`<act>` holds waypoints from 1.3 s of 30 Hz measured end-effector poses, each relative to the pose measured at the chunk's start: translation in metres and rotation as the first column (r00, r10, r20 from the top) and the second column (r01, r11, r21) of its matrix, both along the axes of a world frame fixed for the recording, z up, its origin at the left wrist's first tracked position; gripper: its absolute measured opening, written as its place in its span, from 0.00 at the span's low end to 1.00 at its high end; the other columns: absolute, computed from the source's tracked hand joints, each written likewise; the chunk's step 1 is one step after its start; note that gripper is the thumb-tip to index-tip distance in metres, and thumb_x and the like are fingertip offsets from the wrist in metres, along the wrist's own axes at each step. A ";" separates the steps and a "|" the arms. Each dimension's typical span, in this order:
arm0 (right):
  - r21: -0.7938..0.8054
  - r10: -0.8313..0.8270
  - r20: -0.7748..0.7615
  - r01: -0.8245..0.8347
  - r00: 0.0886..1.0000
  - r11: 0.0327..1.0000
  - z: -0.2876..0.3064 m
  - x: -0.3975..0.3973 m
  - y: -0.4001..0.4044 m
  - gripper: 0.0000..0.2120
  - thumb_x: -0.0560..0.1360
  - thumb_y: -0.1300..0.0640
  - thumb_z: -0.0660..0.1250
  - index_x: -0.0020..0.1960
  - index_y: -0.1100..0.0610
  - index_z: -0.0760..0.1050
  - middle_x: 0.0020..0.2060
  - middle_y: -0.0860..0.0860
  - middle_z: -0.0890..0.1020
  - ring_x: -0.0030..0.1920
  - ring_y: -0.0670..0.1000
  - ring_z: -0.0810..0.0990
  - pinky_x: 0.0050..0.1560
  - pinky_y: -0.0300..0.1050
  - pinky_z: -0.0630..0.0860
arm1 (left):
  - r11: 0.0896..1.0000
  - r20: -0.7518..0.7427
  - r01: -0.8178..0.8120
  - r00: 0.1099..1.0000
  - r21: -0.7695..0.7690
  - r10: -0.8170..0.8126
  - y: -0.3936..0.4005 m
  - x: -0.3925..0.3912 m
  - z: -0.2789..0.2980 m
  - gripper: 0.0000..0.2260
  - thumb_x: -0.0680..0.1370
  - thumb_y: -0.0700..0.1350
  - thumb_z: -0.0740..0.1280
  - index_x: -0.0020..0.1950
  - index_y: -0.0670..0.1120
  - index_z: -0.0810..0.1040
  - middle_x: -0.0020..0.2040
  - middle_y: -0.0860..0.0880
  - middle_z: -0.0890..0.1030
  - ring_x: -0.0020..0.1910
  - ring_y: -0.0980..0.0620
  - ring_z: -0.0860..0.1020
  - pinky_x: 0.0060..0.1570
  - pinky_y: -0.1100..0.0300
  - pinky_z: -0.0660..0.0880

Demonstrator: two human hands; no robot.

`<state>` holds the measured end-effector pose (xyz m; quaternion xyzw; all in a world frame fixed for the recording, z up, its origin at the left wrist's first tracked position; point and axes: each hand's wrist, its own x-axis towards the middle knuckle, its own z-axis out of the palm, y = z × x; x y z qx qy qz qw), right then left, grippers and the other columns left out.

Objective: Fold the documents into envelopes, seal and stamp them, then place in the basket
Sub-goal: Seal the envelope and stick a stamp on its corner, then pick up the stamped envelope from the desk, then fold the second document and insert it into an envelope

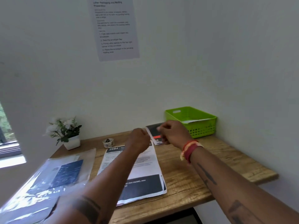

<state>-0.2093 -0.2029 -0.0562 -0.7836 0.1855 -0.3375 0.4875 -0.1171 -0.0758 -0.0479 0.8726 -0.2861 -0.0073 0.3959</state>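
Although both hands reach over the far edge of the wooden desk (202, 172), I cannot make out their fingertips, which are blurred. My right hand (174, 132) curls its fingers round a dark folded sheet with a red patch (154, 132); whether it is a document or an envelope I cannot tell. My left hand (138, 139) is curled beside that sheet's left edge, and whether it pinches it is hidden. My left forearm crosses the stack of printed white documents (145, 168), hiding much of the print. The green perforated plastic basket (202, 126) stands in the far right corner, white paper showing inside. A small roll of patterned tape (108, 142), a white-potted flower plant (66, 131) and clear plastic sleeves holding blue prints (53, 178) lie left. A wall notice (114, 28) is cut off at the top.
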 end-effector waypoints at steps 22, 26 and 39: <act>-0.689 -0.114 -0.361 -0.182 0.926 0.702 -0.040 0.120 0.018 0.15 0.75 0.48 0.72 0.61 0.46 0.79 0.67 0.51 0.75 0.69 0.55 0.71 0.64 0.52 0.69 | 0.971 0.156 0.050 0.984 0.235 -0.088 0.068 0.065 -0.048 0.05 0.77 0.53 0.70 0.43 0.55 0.77 0.41 0.53 0.79 0.47 0.49 0.80 0.45 0.57 0.73; -0.646 -0.052 -0.273 -0.143 0.961 0.750 -0.036 0.117 0.016 0.07 0.74 0.51 0.72 0.52 0.48 0.80 0.53 0.48 0.81 0.58 0.52 0.78 0.62 0.54 0.72 | 0.995 0.199 0.004 0.980 0.100 -0.024 0.075 0.057 -0.042 0.02 0.78 0.51 0.68 0.46 0.54 0.78 0.43 0.52 0.82 0.46 0.49 0.79 0.42 0.58 0.71; -0.390 -0.044 0.120 0.088 0.992 0.917 -0.028 0.075 0.010 0.02 0.78 0.56 0.68 0.47 0.52 0.79 0.38 0.45 0.83 0.39 0.45 0.79 0.39 0.35 0.71 | 0.950 0.255 -0.309 0.917 -0.034 0.307 0.100 0.051 -0.025 0.18 0.81 0.55 0.61 0.70 0.54 0.66 0.69 0.46 0.72 0.69 0.42 0.68 0.69 0.42 0.63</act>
